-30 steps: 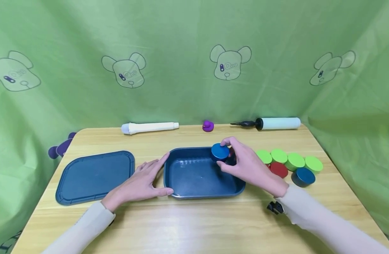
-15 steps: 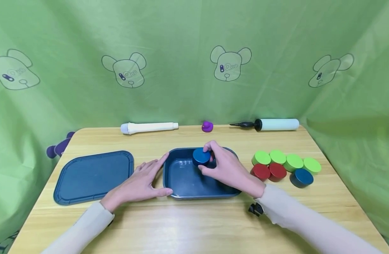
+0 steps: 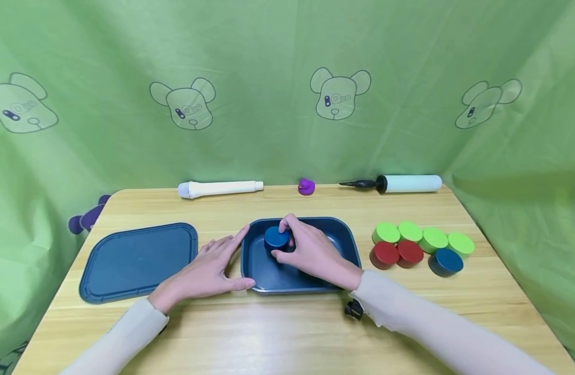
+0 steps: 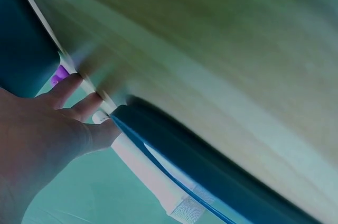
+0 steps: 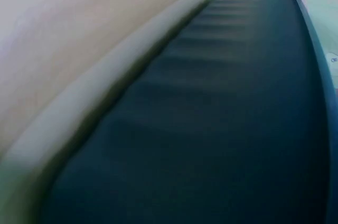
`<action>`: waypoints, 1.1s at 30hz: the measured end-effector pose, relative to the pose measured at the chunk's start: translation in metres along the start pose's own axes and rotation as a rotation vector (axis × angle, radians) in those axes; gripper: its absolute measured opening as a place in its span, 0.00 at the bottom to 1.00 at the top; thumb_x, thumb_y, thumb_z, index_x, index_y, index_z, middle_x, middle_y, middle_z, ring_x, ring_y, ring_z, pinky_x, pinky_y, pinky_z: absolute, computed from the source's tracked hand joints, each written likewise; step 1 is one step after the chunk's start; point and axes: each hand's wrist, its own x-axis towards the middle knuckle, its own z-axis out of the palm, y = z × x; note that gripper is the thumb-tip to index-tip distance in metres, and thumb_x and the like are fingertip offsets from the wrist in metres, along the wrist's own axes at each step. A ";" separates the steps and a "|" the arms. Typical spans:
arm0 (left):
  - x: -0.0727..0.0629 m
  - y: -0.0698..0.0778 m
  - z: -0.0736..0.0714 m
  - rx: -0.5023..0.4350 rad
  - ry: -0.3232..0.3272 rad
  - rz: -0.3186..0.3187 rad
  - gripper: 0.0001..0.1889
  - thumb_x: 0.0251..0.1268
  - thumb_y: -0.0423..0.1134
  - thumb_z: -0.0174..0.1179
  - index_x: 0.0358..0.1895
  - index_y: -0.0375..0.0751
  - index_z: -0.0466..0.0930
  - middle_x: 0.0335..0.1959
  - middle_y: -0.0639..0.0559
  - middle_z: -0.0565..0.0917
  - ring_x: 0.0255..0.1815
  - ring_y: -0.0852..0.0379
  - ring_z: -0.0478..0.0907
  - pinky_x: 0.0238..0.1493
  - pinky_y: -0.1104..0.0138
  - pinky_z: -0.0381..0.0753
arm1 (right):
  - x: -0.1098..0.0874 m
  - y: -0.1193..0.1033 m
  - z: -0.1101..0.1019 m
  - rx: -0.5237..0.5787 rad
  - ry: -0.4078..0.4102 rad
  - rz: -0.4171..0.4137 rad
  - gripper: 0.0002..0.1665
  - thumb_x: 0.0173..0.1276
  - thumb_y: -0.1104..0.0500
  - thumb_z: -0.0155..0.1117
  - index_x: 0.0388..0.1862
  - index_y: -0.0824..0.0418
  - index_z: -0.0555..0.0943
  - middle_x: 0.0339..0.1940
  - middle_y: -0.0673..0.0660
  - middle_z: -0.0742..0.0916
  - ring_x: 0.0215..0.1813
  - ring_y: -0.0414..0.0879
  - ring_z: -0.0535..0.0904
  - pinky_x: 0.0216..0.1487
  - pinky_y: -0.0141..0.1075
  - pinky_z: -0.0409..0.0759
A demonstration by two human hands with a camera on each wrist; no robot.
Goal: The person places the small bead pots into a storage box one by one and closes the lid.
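Since the blue puck (image 3: 276,239) is sitting at the tips of the R grip (image 3: 313,255), on its L side, that grip is pointing L over the tub (image 3: 269,273). Its thumb & bent index are pinching the puck's side, gap just puck-wide, flat top facing up; round, so no long axis to line up. Puck's lying within the rim's outline, L of mid, twd the far wall; can't tell if it's touching the floor. Tub's long axis is running L–R across the table (image 3: 245,333). L grip (image 3: 212,271) is lying wide, fingers straight, holding nothing, thumb & index resting at the tub's L corners; it's also sitting nr the puck, L wall in btwn. Spare pucks (image 3: 446,262) are clustering R of the tub, well apart.
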 end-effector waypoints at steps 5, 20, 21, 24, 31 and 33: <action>0.001 0.001 -0.001 -0.009 -0.005 0.002 0.61 0.65 0.80 0.63 0.91 0.72 0.32 0.88 0.46 0.58 0.88 0.41 0.52 0.84 0.35 0.43 | 0.006 -0.001 0.008 -0.014 -0.004 0.020 0.26 0.67 0.48 0.84 0.52 0.49 0.76 0.32 0.47 0.82 0.34 0.40 0.79 0.33 0.38 0.77; 0.000 0.000 0.000 -0.020 -0.002 0.000 0.62 0.64 0.79 0.64 0.91 0.72 0.33 0.88 0.46 0.59 0.88 0.41 0.53 0.84 0.37 0.42 | 0.022 -0.009 0.027 -0.078 -0.035 0.044 0.24 0.67 0.52 0.84 0.46 0.53 0.75 0.32 0.49 0.79 0.33 0.46 0.76 0.32 0.37 0.73; 0.000 0.001 0.000 -0.020 -0.001 0.000 0.62 0.64 0.79 0.64 0.91 0.71 0.33 0.88 0.45 0.59 0.88 0.41 0.53 0.84 0.37 0.42 | 0.023 -0.009 0.027 -0.075 -0.039 0.044 0.24 0.67 0.52 0.85 0.46 0.54 0.75 0.32 0.49 0.80 0.33 0.46 0.76 0.33 0.37 0.73; -0.001 0.001 -0.001 -0.018 -0.008 -0.007 0.62 0.64 0.80 0.63 0.91 0.72 0.32 0.88 0.46 0.58 0.88 0.43 0.52 0.85 0.38 0.41 | 0.024 -0.008 0.030 -0.061 -0.054 0.045 0.24 0.67 0.54 0.85 0.45 0.55 0.75 0.33 0.50 0.80 0.34 0.47 0.76 0.34 0.38 0.74; 0.000 -0.001 0.000 -0.017 -0.013 -0.011 0.61 0.65 0.80 0.62 0.91 0.73 0.31 0.88 0.47 0.57 0.88 0.43 0.52 0.85 0.39 0.41 | 0.026 -0.010 0.033 -0.025 -0.078 0.034 0.22 0.68 0.57 0.85 0.46 0.56 0.76 0.35 0.51 0.82 0.35 0.45 0.78 0.37 0.38 0.79; 0.000 -0.001 0.000 -0.017 -0.014 -0.011 0.61 0.65 0.80 0.63 0.91 0.73 0.31 0.88 0.47 0.57 0.88 0.43 0.52 0.85 0.39 0.41 | 0.026 -0.012 0.033 -0.011 -0.085 0.037 0.22 0.68 0.58 0.84 0.47 0.56 0.77 0.36 0.51 0.82 0.36 0.44 0.79 0.38 0.37 0.80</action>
